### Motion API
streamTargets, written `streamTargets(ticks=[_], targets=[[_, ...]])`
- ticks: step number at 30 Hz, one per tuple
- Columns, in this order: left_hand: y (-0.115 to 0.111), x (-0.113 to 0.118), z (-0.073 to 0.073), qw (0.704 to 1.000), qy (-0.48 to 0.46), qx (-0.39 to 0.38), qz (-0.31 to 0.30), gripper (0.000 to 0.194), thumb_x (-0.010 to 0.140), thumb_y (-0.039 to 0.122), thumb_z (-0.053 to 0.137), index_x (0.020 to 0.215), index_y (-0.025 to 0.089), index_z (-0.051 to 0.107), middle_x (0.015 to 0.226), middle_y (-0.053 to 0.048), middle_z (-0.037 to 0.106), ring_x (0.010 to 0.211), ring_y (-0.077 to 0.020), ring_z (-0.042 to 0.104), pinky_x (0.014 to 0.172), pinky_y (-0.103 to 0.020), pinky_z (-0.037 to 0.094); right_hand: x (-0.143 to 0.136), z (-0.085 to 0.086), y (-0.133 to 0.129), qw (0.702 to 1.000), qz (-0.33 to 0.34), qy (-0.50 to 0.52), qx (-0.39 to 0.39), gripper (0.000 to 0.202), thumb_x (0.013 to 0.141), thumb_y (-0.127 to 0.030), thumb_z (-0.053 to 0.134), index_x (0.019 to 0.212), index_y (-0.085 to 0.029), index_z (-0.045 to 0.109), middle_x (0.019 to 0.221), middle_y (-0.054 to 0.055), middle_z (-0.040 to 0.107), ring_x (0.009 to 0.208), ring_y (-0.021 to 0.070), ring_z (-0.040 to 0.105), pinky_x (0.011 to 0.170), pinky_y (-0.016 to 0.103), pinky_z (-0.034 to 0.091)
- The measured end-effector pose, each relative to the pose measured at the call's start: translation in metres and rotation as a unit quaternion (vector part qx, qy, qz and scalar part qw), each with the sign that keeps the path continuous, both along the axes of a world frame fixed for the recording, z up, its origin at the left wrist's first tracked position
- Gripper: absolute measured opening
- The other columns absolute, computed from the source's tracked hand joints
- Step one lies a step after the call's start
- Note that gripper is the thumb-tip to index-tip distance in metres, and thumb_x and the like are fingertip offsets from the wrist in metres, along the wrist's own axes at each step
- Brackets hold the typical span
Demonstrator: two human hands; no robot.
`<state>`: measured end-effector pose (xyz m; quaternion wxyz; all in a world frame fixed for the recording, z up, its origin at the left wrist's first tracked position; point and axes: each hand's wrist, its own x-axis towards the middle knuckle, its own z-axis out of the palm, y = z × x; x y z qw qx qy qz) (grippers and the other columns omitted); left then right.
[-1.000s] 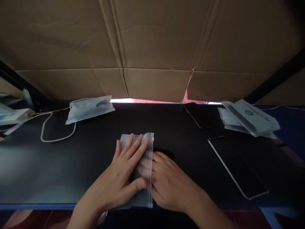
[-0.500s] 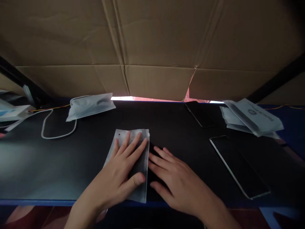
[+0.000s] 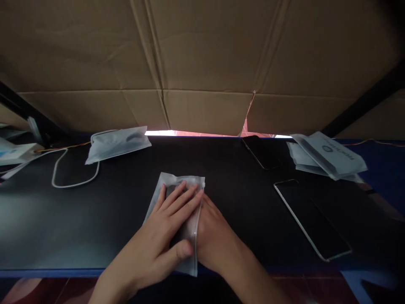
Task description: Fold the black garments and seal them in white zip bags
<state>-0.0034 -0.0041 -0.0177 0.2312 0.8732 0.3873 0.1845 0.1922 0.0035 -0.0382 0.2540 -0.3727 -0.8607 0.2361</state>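
A frosted zip pouch (image 3: 190,265) lies near the front edge of the black table, its zip edge on the right. My left hand (image 3: 164,230) rests flat across the pouch with fingers stretched out. From the right, my right hand (image 3: 217,238) reaches in at the zip edge. Its fingers are covered by the pouch and show faintly through the plastic; whether they are inside or underneath, I cannot tell.
On the black table (image 3: 104,228), a phone in a clear-edged case (image 3: 313,219) and a darker phone (image 3: 261,152) lie at right. Printed pouches (image 3: 332,156) are stacked beyond them. A filled pouch (image 3: 118,143) and a white cable (image 3: 55,171) lie at left. Cardboard (image 3: 202,50) hangs behind.
My right hand has moved left, its fingers passing from beside the pouch to behind its plastic. The pouch's zip edge is raised slightly. My left hand stays flat on top.
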Motion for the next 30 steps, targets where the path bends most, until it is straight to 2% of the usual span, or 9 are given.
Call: streamTargets(ticks=[3,6,8,12,16,20,22,26,30], targets=[[0.002,-0.003,-0.004,1.0,0.007,0.008,0.027,0.076,0.112,0.071,0.034,0.178,0.042,0.01,0.184,-0.001,0.026,0.172,-0.0339,0.016,0.136,-0.071,-0.002,0.028,0.007,-0.005,0.995,0.063,0.043,-0.058,0.049,0.106,-0.005,0.053,0.145,-0.03,0.067,0.164,0.0,0.062,0.163,0.0177,0.042,0.136,0.041,0.035],[0.003,-0.003,-0.004,1.0,0.011,0.006,0.023,0.077,0.111,0.072,0.037,0.178,0.043,0.011,0.184,0.001,0.025,0.172,-0.0335,0.013,0.136,-0.071,0.001,0.051,0.004,-0.005,0.988,-0.113,0.068,-0.08,0.039,0.103,-0.012,0.064,0.137,-0.03,0.064,0.149,0.006,0.068,0.144,0.0228,0.061,0.123,0.045,0.051],[0.0,0.002,-0.001,1.0,0.003,-0.003,0.0,0.081,0.108,0.077,0.038,0.177,0.043,0.013,0.184,0.002,0.025,0.172,-0.0333,0.014,0.137,-0.069,0.001,0.056,-0.001,0.001,0.976,-0.193,0.06,-0.086,0.049,0.096,-0.014,0.073,0.141,-0.026,0.057,0.144,0.012,0.067,0.133,0.0279,0.066,0.113,0.049,0.055],[-0.01,0.022,0.01,0.998,-0.01,-0.037,-0.057,0.09,0.103,0.085,0.037,0.178,0.043,0.009,0.183,0.002,0.026,0.171,-0.0345,0.015,0.135,-0.071,0.002,0.053,-0.001,0.022,0.972,-0.198,0.023,-0.124,0.062,0.087,-0.002,0.066,0.144,-0.024,0.054,0.122,0.01,0.075,0.112,0.0275,0.072,0.097,0.044,0.056],[-0.011,0.028,0.017,0.995,0.009,-0.061,-0.075,0.09,0.103,0.083,0.045,0.177,0.044,0.011,0.181,0.0,0.032,0.17,-0.0367,0.019,0.133,-0.074,0.009,0.058,0.007,0.035,0.962,-0.206,0.026,-0.178,0.05,0.086,-0.003,0.063,0.132,-0.02,0.062,0.092,0.004,0.076,0.086,0.0233,0.072,0.083,0.038,0.053],[0.007,0.021,0.019,1.0,0.015,-0.005,-0.007,0.062,0.114,0.06,0.045,0.173,0.046,0.031,0.178,0.001,0.041,0.169,-0.0335,0.027,0.135,-0.073,0.016,0.072,0.01,0.038,0.947,-0.179,0.113,-0.241,0.057,0.098,-0.014,0.063,0.152,-0.024,0.049,0.107,0.004,0.079,0.09,0.0185,0.074,0.082,0.034,0.057],[0.021,0.023,0.02,0.998,0.034,0.028,0.048,0.056,0.115,0.049,0.046,0.17,0.041,0.04,0.177,-0.002,0.045,0.169,-0.0343,0.028,0.134,-0.074,0.019,0.075,0.009,0.041,0.933,-0.172,0.156,-0.274,0.046,0.107,-0.028,0.056,0.152,-0.023,0.052,0.11,0.006,0.079,0.09,0.0176,0.076,0.077,0.032,0.058],[0.049,0.041,0.027,0.987,0.09,0.027,0.133,0.046,0.114,0.042,0.048,0.155,0.025,0.059,0.156,-0.013,0.067,0.155,-0.0436,0.049,0.124,-0.089,0.017,0.066,0.007,0.052,0.909,-0.18,0.209,-0.311,0.031,0.107,-0.046,0.06,0.113,-0.019,0.073,0.091,0.004,0.076,0.074,0.0162,0.071,0.064,0.029,0.055],[0.065,0.056,0.035,0.983,0.091,0.021,0.156,0.02,0.109,0.031,0.055,0.105,0.02,0.071,0.103,-0.008,0.079,0.114,-0.0382,0.069,0.117,-0.093,0.019,0.052,0.008,0.048,0.894,-0.183,0.247,-0.325,0.031,0.101,-0.05,0.067,0.095,-0.02,0.072,0.08,0.0,0.068,0.07,0.0148,0.065,0.06,0.027,0.054]])
